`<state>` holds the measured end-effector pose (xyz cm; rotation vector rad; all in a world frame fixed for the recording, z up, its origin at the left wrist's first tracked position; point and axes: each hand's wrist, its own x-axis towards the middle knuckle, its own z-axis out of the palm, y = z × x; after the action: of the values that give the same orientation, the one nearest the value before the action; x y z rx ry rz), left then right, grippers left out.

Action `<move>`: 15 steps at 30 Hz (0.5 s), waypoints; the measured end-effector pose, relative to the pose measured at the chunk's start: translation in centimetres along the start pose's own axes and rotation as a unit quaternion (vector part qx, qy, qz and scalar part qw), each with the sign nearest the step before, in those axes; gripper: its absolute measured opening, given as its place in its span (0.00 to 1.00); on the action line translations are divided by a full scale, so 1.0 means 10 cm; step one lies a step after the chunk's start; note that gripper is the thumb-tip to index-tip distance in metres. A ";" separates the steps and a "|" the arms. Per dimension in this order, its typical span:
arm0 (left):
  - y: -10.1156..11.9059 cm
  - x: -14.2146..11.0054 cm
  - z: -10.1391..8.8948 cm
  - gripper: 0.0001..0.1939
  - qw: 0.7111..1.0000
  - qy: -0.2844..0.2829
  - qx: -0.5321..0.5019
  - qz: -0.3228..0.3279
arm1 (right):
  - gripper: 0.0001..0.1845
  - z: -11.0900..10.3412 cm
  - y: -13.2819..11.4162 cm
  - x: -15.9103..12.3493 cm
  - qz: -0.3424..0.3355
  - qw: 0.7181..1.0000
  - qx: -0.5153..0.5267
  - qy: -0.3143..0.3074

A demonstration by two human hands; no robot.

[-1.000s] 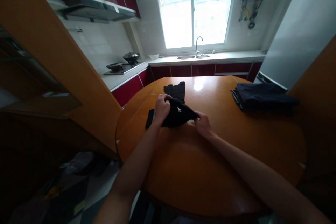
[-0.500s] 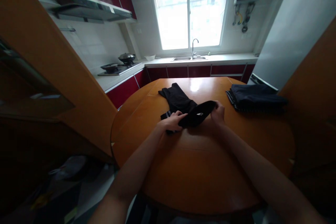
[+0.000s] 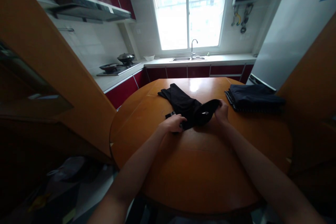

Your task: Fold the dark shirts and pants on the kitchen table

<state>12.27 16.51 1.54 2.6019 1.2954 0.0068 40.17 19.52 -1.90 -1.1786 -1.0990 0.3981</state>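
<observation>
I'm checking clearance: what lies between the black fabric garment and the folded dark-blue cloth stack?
Between garment and stack, the head view shows the right hand, gripping the garment's edge, then bare brown wooden tabletop.

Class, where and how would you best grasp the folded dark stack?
Grip the dark stack by its left edge, probably best from the middle of the table, fingers under the lowest layer: it lies flat, with layered edges showing there.

A bright window [image 3: 188,10] lights the white-walled kitchen.
</observation>
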 end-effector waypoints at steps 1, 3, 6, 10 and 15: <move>0.03 0.02 0.03 0.32 1.000 0.004 0.002 0.003 | 0.10 0.00 0.01 0.00 -0.002 1.000 -0.001 -0.001; 0.04 0.05 0.06 0.30 1.000 0.017 0.000 -0.004 | 0.10 0.00 0.03 0.01 -0.009 1.000 -0.001 -0.005; -0.07 0.07 0.03 0.23 0.999 0.032 -0.015 -0.029 | 0.09 0.00 0.03 0.01 -0.015 1.000 -0.002 -0.019; -0.31 0.00 -0.21 0.15 0.981 0.166 -0.043 -0.093 | 0.09 0.01 -0.02 -0.01 -0.026 0.999 0.005 -0.042; -0.62 -0.22 -0.61 0.10 0.873 0.439 -0.059 -0.204 | 0.09 0.00 -0.07 -0.02 -0.053 0.998 -0.006 -0.041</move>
<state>5.39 19.70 6.39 2.1849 1.9944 1.2721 39.85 19.13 -1.38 -1.1161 -1.2308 0.3603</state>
